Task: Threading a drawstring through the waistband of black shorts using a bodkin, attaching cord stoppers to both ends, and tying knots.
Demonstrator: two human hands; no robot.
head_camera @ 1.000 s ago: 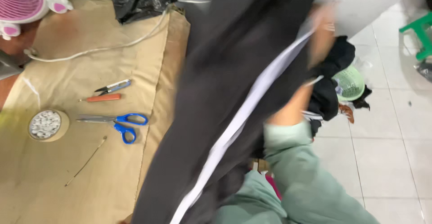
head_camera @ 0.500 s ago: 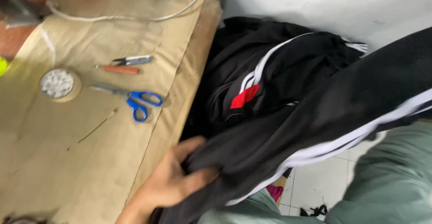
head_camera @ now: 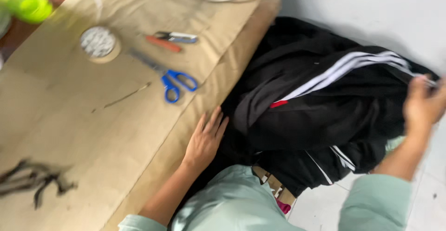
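Head view is showing the person's left hand lying flat and released, fingers spread, pressing against the hanging edge of the brown paper sheet that is covering the table, just beside the heap of black garments. The right hand is reaching to the far right side of that heap and is pinching the black cloth close to its white stripes, fingers curled around the fabric. The heap is sitting low beside the table, between the two hands, with a small red patch showing on its front fold. On the paper, blue-handled scissors are lying near the table edge, an orange-handled tool and a dark pen-like tool are lying side by side farther back, and a round tin is sitting to their left. Both sleeves are pale green
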